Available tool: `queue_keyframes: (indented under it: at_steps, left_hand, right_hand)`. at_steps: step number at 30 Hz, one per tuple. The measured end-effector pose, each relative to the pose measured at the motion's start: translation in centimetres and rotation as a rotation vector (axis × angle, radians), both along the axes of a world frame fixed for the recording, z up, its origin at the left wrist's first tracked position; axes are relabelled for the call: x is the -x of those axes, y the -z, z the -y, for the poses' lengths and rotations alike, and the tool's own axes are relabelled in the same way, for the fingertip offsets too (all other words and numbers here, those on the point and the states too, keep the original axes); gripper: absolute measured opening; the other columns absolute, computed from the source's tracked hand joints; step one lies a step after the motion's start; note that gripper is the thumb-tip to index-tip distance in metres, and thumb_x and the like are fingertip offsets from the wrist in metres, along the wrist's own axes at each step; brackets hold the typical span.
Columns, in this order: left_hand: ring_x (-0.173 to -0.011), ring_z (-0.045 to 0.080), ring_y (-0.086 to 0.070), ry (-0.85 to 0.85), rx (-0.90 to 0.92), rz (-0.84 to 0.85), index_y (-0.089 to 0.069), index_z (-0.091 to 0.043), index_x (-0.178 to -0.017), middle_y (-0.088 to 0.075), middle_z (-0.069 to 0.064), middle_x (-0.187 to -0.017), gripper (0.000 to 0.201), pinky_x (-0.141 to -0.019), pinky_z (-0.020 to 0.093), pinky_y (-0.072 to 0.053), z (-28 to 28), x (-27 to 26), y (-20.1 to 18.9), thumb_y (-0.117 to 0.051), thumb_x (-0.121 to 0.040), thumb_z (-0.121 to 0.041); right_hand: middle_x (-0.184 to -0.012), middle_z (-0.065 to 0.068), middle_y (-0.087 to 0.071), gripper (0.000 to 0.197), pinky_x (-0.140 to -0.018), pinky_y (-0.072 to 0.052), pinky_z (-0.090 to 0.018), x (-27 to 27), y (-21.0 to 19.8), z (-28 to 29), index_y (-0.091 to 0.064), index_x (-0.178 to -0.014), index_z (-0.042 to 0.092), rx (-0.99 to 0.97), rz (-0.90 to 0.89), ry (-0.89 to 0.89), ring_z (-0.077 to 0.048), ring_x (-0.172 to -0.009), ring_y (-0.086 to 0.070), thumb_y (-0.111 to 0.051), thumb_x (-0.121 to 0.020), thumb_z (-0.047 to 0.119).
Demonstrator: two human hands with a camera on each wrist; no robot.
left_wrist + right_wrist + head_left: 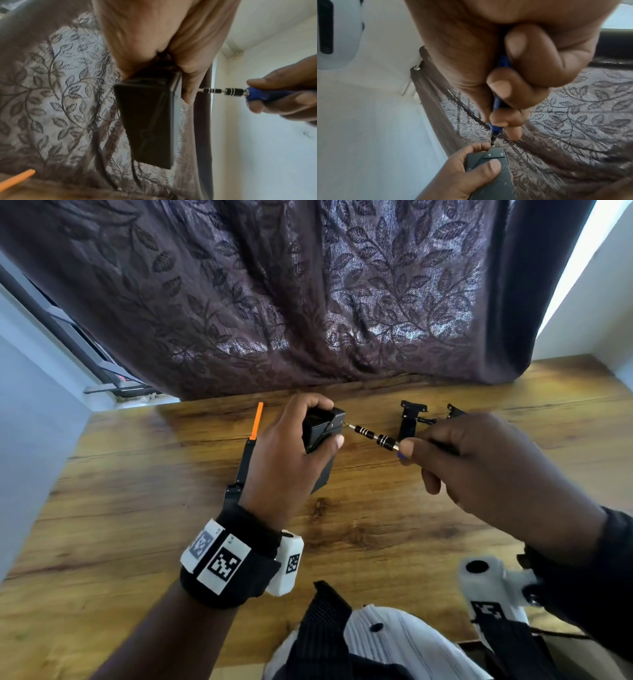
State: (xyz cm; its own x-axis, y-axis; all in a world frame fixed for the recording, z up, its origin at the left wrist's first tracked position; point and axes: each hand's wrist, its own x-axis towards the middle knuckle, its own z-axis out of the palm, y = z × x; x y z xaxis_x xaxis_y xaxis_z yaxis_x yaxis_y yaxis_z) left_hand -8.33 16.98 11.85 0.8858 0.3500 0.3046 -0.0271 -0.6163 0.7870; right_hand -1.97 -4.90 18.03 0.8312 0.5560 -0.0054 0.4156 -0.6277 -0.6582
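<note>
My left hand [291, 446] grips a black rectangular box [322, 436] above the wooden table [137, 501], thumb across its near face and fingers curled over its far end. The same box [147, 119] fills the left wrist view, and in the right wrist view the box [494, 174] shows two small pale dots near its top edge. My right hand [479, 463] pinches a blue-handled precision screwdriver [373, 436] with a black and silver banded shaft. In the left wrist view the screwdriver [240, 92] has its tip at the box's right end. The blue handle [498, 105] runs between my curled fingers.
A long black strip with an orange end [255, 422] lies on the table left of my left hand. Small black bracket-like parts [411, 419] sit behind the screwdriver. A dark leaf-patterned curtain [308, 302] hangs along the table's far edge, with a white wall [603, 302] at right.
</note>
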Motion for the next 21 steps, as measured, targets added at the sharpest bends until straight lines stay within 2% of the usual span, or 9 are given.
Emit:
queue_keyframes:
  at_steps: [3, 7, 9, 11, 12, 14, 16, 19, 21]
  left_hand:
    - [-0.105, -0.002, -0.065, -0.034, 0.183, -0.021, -0.062, -0.027, -0.12, -0.068, -0.019, -0.115, 0.036, -0.088, 0.02, -0.052, -0.7, 0.2, 0.2, -0.08, -0.089, -0.022]
    - [-0.107, 0.018, -0.07, -0.044, 0.561, 0.004, -0.066, -0.027, -0.115, -0.072, -0.002, -0.118, 0.033, -0.095, 0.053, -0.059, -1.1, 0.3, 0.3, -0.082, -0.088, -0.017]
    - [-0.111, 0.033, -0.07, -0.038, 0.772, 0.019, -0.066, -0.022, -0.113, -0.072, 0.011, -0.121, 0.031, -0.097, 0.062, -0.055, -0.9, 0.2, 0.2, -0.079, -0.088, -0.007]
    - [-0.119, 0.051, -0.063, -0.018, 0.952, 0.024, -0.064, -0.015, -0.116, -0.067, 0.026, -0.128, 0.035, -0.1, 0.067, -0.051, -0.6, 0.0, 0.1, -0.078, -0.086, -0.005]
    - [-0.121, 0.055, -0.06, -0.01, 1.017, 0.029, -0.064, -0.014, -0.118, -0.064, 0.03, -0.13, 0.037, -0.101, 0.068, -0.05, -0.5, -0.1, 0.0, -0.076, -0.085, -0.005]
    - [-0.125, 0.057, -0.057, 0.002, 1.112, 0.037, -0.064, -0.013, -0.12, -0.062, 0.031, -0.133, 0.034, -0.104, 0.07, -0.046, -0.2, -0.4, -0.4, -0.071, -0.087, -0.004]
    - [-0.129, 0.057, -0.053, 0.022, 1.173, 0.041, -0.064, -0.013, -0.119, -0.06, 0.032, -0.136, 0.031, -0.107, 0.073, -0.041, 0.1, -0.6, -0.7, -0.067, -0.09, -0.003]
    - [-0.135, 0.055, -0.049, 0.036, 1.235, 0.052, -0.062, -0.009, -0.125, -0.055, 0.032, -0.142, 0.034, -0.109, 0.073, -0.038, 0.7, -0.7, -1.2, -0.066, -0.092, -0.011]
    - [-0.138, 0.053, -0.046, 0.016, 1.252, 0.05, -0.056, -0.001, -0.137, -0.05, 0.033, -0.147, 0.047, -0.111, 0.073, -0.036, 0.9, -0.7, -1.5, -0.064, -0.095, -0.021]
  right_hand:
    - [-0.048, -0.005, -0.056, 0.046, -0.043, -0.038, -0.025, -0.1, 0.2, 0.4, -0.066, -0.062, 0.014, -0.146, -0.129, -0.031, -0.011, -0.038, -0.043, -0.06, -0.09, 0.05]
    - [-0.065, -0.007, -0.064, 0.026, -0.041, -0.035, -0.02, 0.5, 1.2, 0.6, -0.071, -0.075, 0.023, -0.43, -0.355, -0.063, -0.018, -0.048, -0.049, -0.059, -0.083, 0.044]
    - [-0.072, -0.006, -0.066, 0.023, -0.039, -0.034, -0.021, 0.4, 2.5, 0.6, -0.067, -0.09, 0.018, -0.489, -0.427, -0.061, -0.021, -0.052, -0.052, -0.061, -0.083, 0.039]
    - [-0.08, -0.009, -0.066, 0.031, -0.038, -0.033, -0.021, 0.2, 3.7, 0.3, -0.058, -0.102, 0.008, -0.532, -0.527, -0.047, -0.02, -0.048, -0.048, -0.065, -0.083, 0.032]
    - [-0.082, -0.011, -0.065, 0.036, -0.037, -0.033, -0.021, 0.3, 4.2, 0.1, -0.056, -0.104, 0.005, -0.549, -0.561, -0.031, -0.017, -0.045, -0.044, -0.067, -0.081, 0.031]
    - [-0.079, -0.011, -0.058, 0.047, -0.036, -0.032, -0.021, 0.5, 4.8, -0.5, -0.058, -0.107, 0.002, -0.555, -0.576, -0.001, -0.012, -0.041, -0.04, -0.073, -0.075, 0.032]
    - [-0.072, -0.007, -0.056, 0.046, -0.036, -0.034, -0.02, 0.8, 5.2, -1.0, -0.064, -0.106, 0.004, -0.555, -0.564, 0.018, -0.008, -0.04, -0.041, -0.076, -0.074, 0.034]
    - [-0.063, -0.002, -0.058, 0.037, -0.035, -0.034, -0.018, 1.1, 5.6, -1.4, -0.069, -0.099, 0.002, -0.575, -0.608, 0.017, -0.007, -0.039, -0.041, -0.074, -0.08, 0.033]
    - [-0.06, 0.002, -0.062, 0.031, -0.034, -0.032, -0.018, 1.0, 5.7, -1.4, -0.07, -0.098, 0.0, -0.602, -0.667, 0.016, -0.007, -0.037, -0.039, -0.071, -0.085, 0.028]
